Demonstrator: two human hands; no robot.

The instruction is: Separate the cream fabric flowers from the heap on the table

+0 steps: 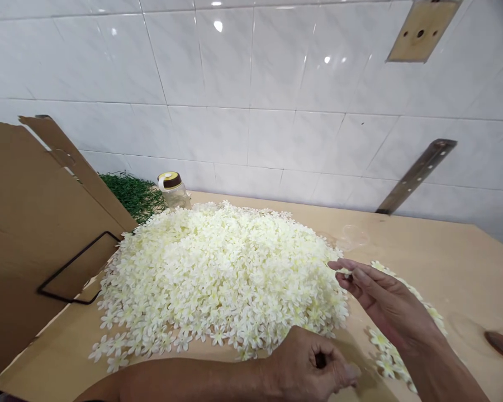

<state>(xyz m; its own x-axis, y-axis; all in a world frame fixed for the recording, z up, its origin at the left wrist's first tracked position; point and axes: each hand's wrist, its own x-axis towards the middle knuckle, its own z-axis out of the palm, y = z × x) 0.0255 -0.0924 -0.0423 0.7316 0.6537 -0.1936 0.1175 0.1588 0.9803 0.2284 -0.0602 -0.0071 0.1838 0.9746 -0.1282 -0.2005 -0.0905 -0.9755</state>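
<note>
Fingers (362, 277) of the right hand (388, 304) pinch a flower (346, 272) beside the pile (218, 268); left hand's (312, 363) fingers curl closed.

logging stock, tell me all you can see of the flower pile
The flower pile is a broad low mound of small cream-white blooms, fabric by the look, loose and jumbled. It lies on the wooden table, thinning to single flowers at its near left. At its left is cardboard, behind it a jar. The right hand reaches its right edge.
</note>
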